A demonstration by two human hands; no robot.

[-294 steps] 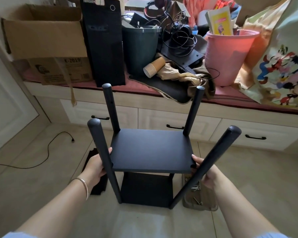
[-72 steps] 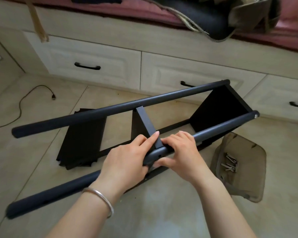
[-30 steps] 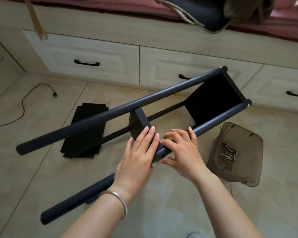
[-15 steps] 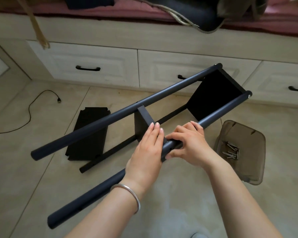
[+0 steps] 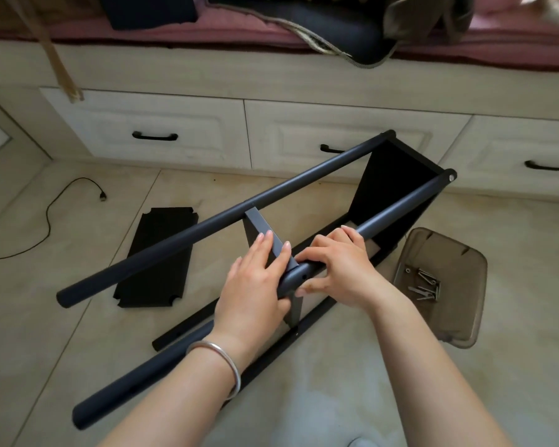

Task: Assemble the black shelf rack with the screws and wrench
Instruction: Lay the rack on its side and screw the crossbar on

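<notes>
The black shelf rack [image 5: 226,221] lies on its side on the tiled floor, its round poles running from lower left to upper right. A middle shelf panel [image 5: 265,230] stands between the poles, and an end panel [image 5: 391,188] sits at the far right. My left hand [image 5: 255,285] lies flat with straight fingers over that middle panel's edge and the near pole [image 5: 397,208]. My right hand [image 5: 339,266] curls round the near pole just right of the joint, beside a small screw hole. Several screws [image 5: 423,285] lie in a translucent brown tray [image 5: 459,321]. No wrench is visible.
A loose black shelf panel [image 5: 158,259] lies flat on the floor to the left. A black cable [image 5: 46,217] trails at far left. White drawers [image 5: 149,130] with black handles run along the back under a cluttered red-cushioned bench [image 5: 207,27].
The rack was upright in both hands and now lies on its side. Over the last second my hands stayed at the middle joint, and my right hand closed round the near pole.
</notes>
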